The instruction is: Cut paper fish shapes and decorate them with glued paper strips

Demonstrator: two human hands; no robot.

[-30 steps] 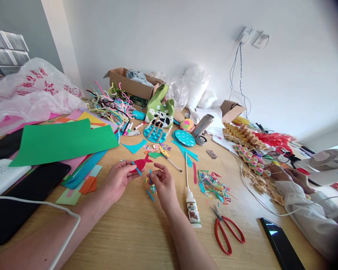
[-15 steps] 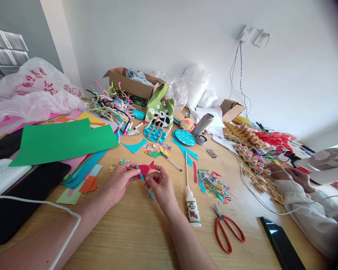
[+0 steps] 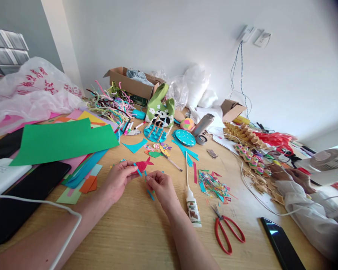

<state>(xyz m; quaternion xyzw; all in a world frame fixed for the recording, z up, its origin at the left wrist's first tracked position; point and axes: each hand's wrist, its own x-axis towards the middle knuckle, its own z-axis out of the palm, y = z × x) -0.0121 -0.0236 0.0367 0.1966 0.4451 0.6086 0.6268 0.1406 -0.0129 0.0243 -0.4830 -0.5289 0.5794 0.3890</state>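
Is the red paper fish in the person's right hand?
No, the left hand is holding the red paper fish.

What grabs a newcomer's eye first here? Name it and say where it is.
Probably the big green paper sheet first, spread over other coloured paper on the left of the table. Next, the red paper fish, held in the person's left hand near the middle, with a blue strip at one end. Then the red-handled scissors, lying on the table to the right of the white bottle.

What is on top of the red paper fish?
A blue strip crosses the red paper fish. The left hand covers the fish's head end, so anything there cannot be seen.
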